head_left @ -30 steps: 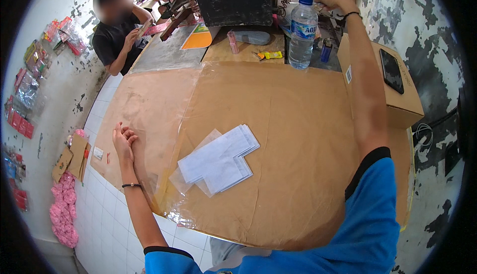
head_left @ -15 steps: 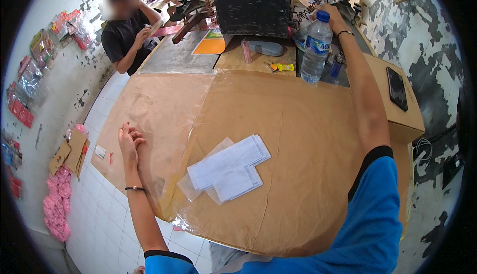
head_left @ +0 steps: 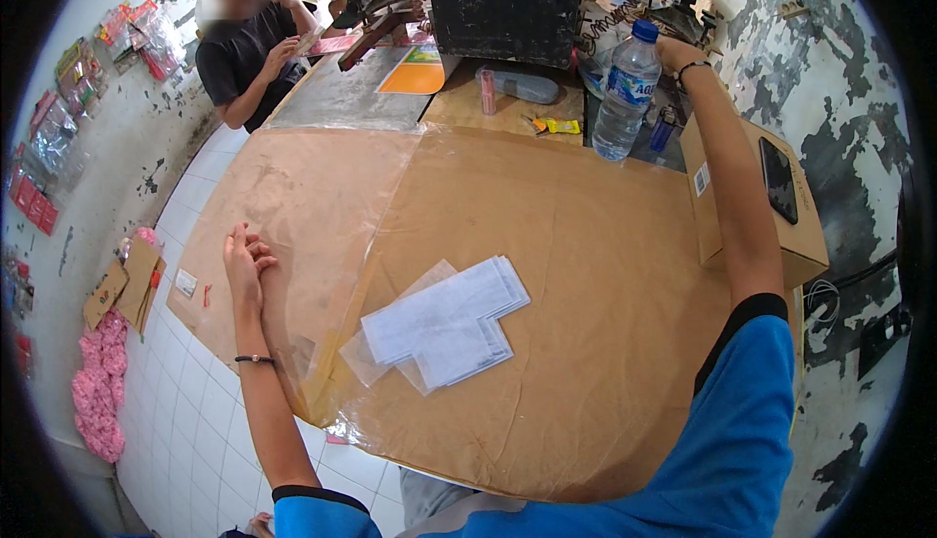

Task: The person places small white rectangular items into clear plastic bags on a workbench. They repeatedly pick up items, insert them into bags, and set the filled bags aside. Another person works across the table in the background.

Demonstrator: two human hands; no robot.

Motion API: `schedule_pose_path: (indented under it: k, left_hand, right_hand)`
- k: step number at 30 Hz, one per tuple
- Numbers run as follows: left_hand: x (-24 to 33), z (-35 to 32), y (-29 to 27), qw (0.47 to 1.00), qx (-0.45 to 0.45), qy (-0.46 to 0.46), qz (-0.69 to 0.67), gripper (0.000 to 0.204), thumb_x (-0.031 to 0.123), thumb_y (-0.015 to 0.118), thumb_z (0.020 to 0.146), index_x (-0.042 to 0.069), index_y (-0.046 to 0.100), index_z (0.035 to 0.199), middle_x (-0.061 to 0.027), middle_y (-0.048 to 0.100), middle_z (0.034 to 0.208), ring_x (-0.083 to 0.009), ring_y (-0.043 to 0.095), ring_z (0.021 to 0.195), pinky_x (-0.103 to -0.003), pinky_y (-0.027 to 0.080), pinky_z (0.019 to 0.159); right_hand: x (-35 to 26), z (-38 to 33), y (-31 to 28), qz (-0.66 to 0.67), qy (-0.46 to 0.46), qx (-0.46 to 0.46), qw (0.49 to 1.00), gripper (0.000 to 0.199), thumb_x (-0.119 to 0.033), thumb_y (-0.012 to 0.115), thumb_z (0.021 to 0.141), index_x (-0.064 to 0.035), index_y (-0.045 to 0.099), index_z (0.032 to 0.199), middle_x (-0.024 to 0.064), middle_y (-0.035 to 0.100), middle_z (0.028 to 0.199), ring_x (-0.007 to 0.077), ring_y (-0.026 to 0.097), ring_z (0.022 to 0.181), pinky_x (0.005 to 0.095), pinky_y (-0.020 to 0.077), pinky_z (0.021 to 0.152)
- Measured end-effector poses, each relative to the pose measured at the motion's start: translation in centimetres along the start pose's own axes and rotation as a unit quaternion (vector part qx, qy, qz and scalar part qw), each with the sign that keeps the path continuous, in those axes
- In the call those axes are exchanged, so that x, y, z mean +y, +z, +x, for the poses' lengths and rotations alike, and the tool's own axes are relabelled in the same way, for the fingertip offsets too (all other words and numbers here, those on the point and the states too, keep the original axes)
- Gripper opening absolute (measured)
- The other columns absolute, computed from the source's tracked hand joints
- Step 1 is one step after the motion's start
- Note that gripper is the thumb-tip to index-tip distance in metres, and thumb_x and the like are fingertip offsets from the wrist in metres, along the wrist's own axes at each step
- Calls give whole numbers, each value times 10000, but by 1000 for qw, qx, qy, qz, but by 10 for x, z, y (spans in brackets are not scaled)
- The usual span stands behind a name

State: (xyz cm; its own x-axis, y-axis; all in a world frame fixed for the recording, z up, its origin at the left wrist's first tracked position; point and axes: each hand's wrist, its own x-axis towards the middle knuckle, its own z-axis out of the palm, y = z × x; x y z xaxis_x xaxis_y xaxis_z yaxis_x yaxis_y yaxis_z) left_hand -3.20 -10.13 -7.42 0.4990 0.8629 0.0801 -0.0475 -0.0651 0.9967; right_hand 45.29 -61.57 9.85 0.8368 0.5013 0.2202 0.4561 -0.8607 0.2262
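On the left part of the brown-covered table [head_left: 586,245] rests my left hand [head_left: 251,260], open, its fingers loosely bent and holding nothing. My right arm stretches far forward on the right, and my right hand [head_left: 678,53] is beyond a water bottle [head_left: 625,99] with a blue cap. Its fingers are hidden, so I cannot tell whether they grip anything. Between my arms, near the table's middle, lies a stack of white T-shaped sheets [head_left: 449,323], slightly fanned out. Clear plastic pieces [head_left: 363,362] stick out from under its left side.
A black box-shaped machine part [head_left: 503,11] stands at the far middle. A phone [head_left: 778,179] lies on a cardboard box [head_left: 717,211] at right. A grey case [head_left: 522,87], pink tube [head_left: 488,91], yellow packet [head_left: 561,126] and lighter [head_left: 664,128] lie beyond the covering. A co-worker [head_left: 249,45] is at far left.
My right hand has shifted slightly right and toward me, still behind the bottle. The view has shifted a little. My left hand and the sheets stay in place on the table.
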Motion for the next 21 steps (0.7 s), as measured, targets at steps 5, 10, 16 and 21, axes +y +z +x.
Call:
schedule_pose_path:
  k: [5, 10, 16, 21]
  left_hand:
    - [0, -2, -1, 1000, -2, 7, 6, 395, 362, 478, 1074, 25, 509, 1277, -53, 502, 988, -89, 575, 720, -235, 553, 539]
    - [2, -4, 0, 1000, 5, 1, 12, 396, 361, 473, 1074, 22, 518, 1272, -60, 509, 1000, -92, 576, 732, -236, 552, 541]
    - [-3, 1, 2, 1000, -2, 0, 10, 428, 386, 473, 1070, 19, 519, 1285, -68, 509, 1001, -94, 567, 727, -239, 550, 538]
    - [3, -1, -3, 1000, 13, 2, 17, 433, 392, 471, 1070, 22, 522, 1289, -68, 508, 1000, -97, 562, 723, -243, 546, 530]
  right_hand:
    - [10, 10, 34, -10, -40, 52, 998, 309, -132, 562, 929, -51, 628, 1221, 224, 675, 1219, 377, 648, 1141, 460, 525, 937]
    - [27, 17, 55, -8, -93, 54, 994, 271, -141, 547, 939, -34, 662, 1160, 231, 686, 1180, 371, 669, 1097, 458, 547, 897]
    - [58, 23, 69, -30, -149, 37, 988, 256, -149, 531, 951, -10, 708, 1073, 244, 699, 1125, 360, 696, 1039, 451, 574, 843]
    - [45, 2, 47, -6, -100, 10, 995, 316, -188, 555, 968, -64, 643, 1246, 259, 637, 1234, 407, 580, 1204, 473, 494, 993]
